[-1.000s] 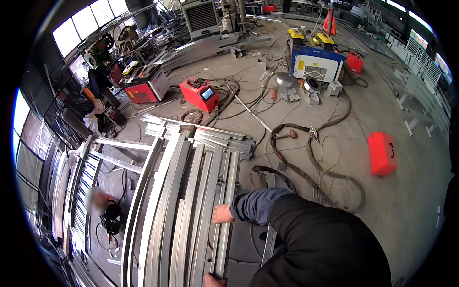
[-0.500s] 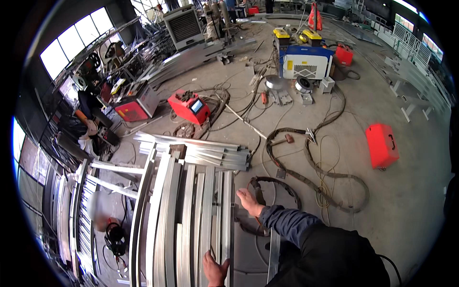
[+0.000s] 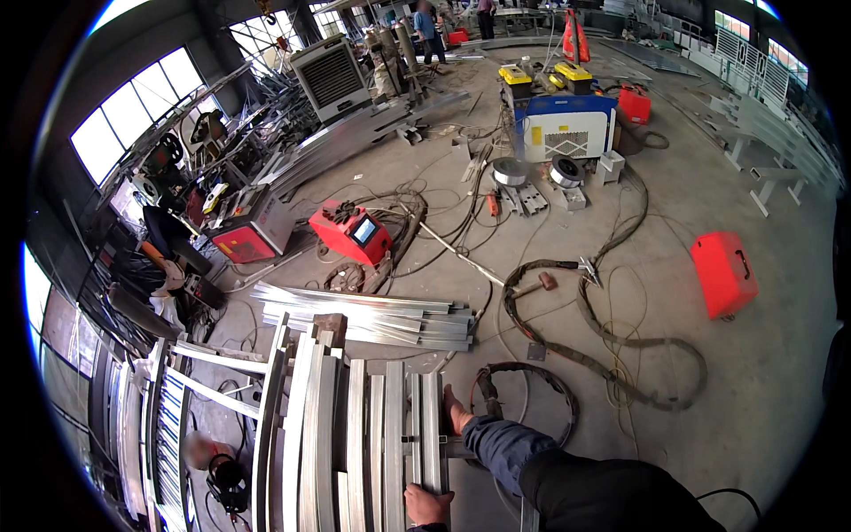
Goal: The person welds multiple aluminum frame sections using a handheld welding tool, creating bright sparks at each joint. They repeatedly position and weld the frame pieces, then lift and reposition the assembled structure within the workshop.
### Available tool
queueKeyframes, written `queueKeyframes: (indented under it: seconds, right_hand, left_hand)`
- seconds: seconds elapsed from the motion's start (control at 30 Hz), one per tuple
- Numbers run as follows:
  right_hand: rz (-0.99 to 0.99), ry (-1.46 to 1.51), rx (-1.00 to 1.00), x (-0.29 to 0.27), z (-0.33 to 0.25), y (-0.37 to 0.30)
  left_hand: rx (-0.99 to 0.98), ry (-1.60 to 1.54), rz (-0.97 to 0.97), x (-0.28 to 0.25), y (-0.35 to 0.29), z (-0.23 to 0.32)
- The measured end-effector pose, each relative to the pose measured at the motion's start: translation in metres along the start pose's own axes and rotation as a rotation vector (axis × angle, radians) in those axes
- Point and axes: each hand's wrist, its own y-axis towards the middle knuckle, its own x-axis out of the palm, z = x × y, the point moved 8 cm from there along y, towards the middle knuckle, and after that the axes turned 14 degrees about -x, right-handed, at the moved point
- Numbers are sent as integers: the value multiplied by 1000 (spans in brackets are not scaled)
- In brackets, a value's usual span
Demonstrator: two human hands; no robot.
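Several long silvery metal profiles [image 3: 356,443] lie side by side in front of me. Near the lower edge, my left hand [image 3: 429,505] is closed over the outermost profile [image 3: 432,426] on the right of the row. Farther up, my right hand [image 3: 456,412] is against the outer side of that same profile, its fingers partly hidden by the metal. My right forearm, in a dark blue sleeve, reaches in from the lower right. A small rusty brown block [image 3: 331,330] sits at the far end of the row.
Loose profiles [image 3: 381,319] lie on the floor beyond. A hammer [image 3: 545,281], thick hoses [image 3: 612,332] and a red case [image 3: 724,275] are to the right. A red machine [image 3: 350,232] and a blue-white machine [image 3: 567,126] stand farther back. Two people are in the far background.
My right hand has come down from an open pose onto the outer profile's side. My left hand has shifted right onto the outermost profile. The view has tilted up.
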Motion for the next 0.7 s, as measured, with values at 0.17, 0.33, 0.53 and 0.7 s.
queueKeyframes:
  seconds: [0.17,0.33,0.53,0.7]
  right_hand:
    - [85,136,-242,-4,-36,7]
    - [188,-134,-249,32,-40,-47]
    - [118,352,7,5,-30,-22]
    - [-286,163,168,21,-30,-18]
  left_hand:
    - [75,-48,33,-3,-2,31]
    - [66,-48,111,5,6,-6]
    - [100,-71,6,0,3,13]
    - [137,-98,-29,-1,3,23]
